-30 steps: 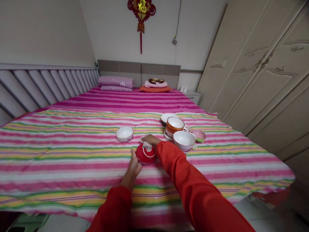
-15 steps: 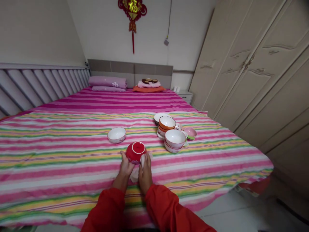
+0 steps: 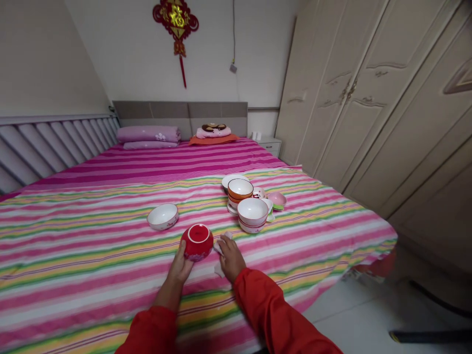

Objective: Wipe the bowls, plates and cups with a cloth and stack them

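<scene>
A red bowl [image 3: 198,242] is tipped so that its base, with a white foot ring, faces up toward me. My left hand [image 3: 181,263] grips it by the left and lower side. Just to the right, my right hand [image 3: 231,256] is closed on a crumpled white tissue [image 3: 220,269], slightly apart from the bowl. Beyond the left hand, a white bowl [image 3: 162,217] with a small floral pattern rests upright on the striped sheet [image 3: 121,255]. Stacked white bowls [image 3: 252,212] stand beyond my right hand.
Behind the white stack are orange-sided bowls [image 3: 240,189], a white dish [image 3: 229,180] and a pink bowl [image 3: 277,198] with green beneath it. Folded bedding [image 3: 149,133] lies by the headboard [image 3: 217,114]. A wardrobe [image 3: 354,123] lines the right side, and a white railing [image 3: 55,147] the left.
My right hand has drawn away from the red bowl to the right, taking the tissue along. The left hand still holds the bowl. The view has turned somewhat to the right.
</scene>
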A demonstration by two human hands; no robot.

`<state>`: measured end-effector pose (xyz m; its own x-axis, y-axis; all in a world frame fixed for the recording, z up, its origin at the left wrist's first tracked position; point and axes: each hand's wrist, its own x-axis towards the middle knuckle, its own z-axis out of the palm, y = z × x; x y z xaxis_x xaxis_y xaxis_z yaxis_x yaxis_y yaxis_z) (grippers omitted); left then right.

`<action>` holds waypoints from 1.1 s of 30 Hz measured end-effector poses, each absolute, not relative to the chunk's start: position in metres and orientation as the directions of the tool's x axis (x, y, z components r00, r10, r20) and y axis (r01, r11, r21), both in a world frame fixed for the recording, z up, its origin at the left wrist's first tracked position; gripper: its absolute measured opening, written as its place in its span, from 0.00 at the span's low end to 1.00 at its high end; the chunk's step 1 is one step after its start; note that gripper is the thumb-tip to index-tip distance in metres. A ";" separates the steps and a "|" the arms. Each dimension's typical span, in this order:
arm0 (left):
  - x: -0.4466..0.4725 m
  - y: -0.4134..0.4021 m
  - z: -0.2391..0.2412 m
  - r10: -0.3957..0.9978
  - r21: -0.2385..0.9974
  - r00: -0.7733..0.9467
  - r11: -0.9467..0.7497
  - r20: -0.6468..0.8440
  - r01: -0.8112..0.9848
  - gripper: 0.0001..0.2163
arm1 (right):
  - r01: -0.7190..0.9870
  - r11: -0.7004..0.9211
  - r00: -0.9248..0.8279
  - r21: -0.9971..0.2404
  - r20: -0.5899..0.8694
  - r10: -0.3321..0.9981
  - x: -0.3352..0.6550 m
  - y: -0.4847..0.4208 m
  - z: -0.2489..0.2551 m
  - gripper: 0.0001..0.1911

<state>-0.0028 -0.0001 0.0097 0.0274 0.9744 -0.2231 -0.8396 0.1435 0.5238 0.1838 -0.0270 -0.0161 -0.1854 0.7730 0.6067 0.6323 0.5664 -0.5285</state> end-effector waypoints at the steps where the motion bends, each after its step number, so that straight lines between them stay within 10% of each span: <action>1: -0.003 -0.002 0.011 0.976 0.519 0.033 0.144 -0.217 -0.842 0.22 | 0.637 0.566 -0.186 -0.523 0.609 0.771 0.183 -0.027 -0.018 0.31; 9: 0.006 -0.005 0.057 0.971 0.772 -0.121 0.086 -0.207 -0.630 0.18 | 0.647 0.571 -0.177 -0.505 0.630 0.756 0.180 -0.026 -0.021 0.28; 15: 0.042 0.001 0.139 0.997 0.992 0.065 -0.055 0.048 0.109 0.21 | 0.632 0.585 -0.178 -0.509 0.639 0.749 0.180 -0.027 -0.016 0.28; 23: 0.124 0.027 0.182 0.759 0.565 0.591 -0.624 0.275 0.540 0.13 | 0.605 0.591 -0.167 -0.533 0.641 0.749 0.179 -0.026 -0.012 0.27; 33: 0.165 0.051 0.176 0.598 0.103 0.799 -0.801 0.070 0.590 0.13 | 0.606 0.588 -0.174 -0.536 0.632 0.755 0.179 -0.026 -0.011 0.27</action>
<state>0.1651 0.0512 0.1760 0.7986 0.5978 0.0695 0.5903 -0.8006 0.1030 0.1795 -0.0258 -0.0108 -0.1744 0.7555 0.6315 0.6065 0.5877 -0.5355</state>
